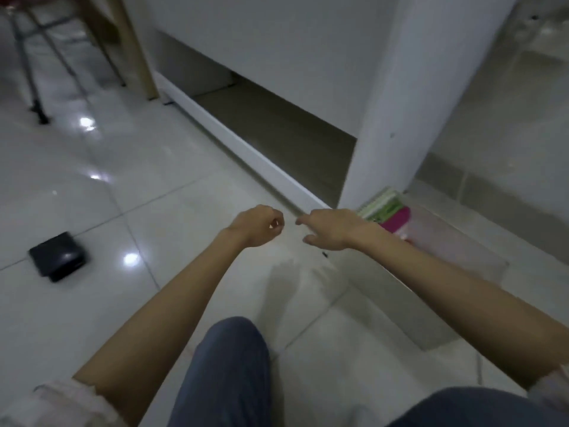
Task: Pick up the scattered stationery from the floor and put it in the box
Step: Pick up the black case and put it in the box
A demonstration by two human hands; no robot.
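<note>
Left hand (257, 224): held out over the floor, fingers curled into a loose fist with a small gap of light showing between thumb and fingers; whether it grips anything I cannot tell.
Right hand (331, 228): stretched forward beside the left, palm down, fingers loosely spread and slightly bent, nothing in it.
Hands together: close but apart, a narrow gap of floor between them.
Box (443, 251): clear plastic, low and rectangular, on the floor to the right, just beyond the right forearm, near the foot of the white cabinet.
Stationery in box (389, 212): a stack of flat items at the far end, green-and-white covers and a pink one; blurred, so details are not readable.
Black item (58, 257): a dark, squarish, glossy object lying alone on the floor well to the left of both hands; what it is cannot be told.
Small dark speck (324, 254): on the floor just below the right hand, too small to identify.
Floor (154, 211): glossy pale tiles with bright light reflections.
White cabinet (400, 87): stands ahead, with an open low recess beneath it.
Knees (234, 365): blue trousers at the bottom edge.
Chair legs (37, 72): thin metal, far left.
</note>
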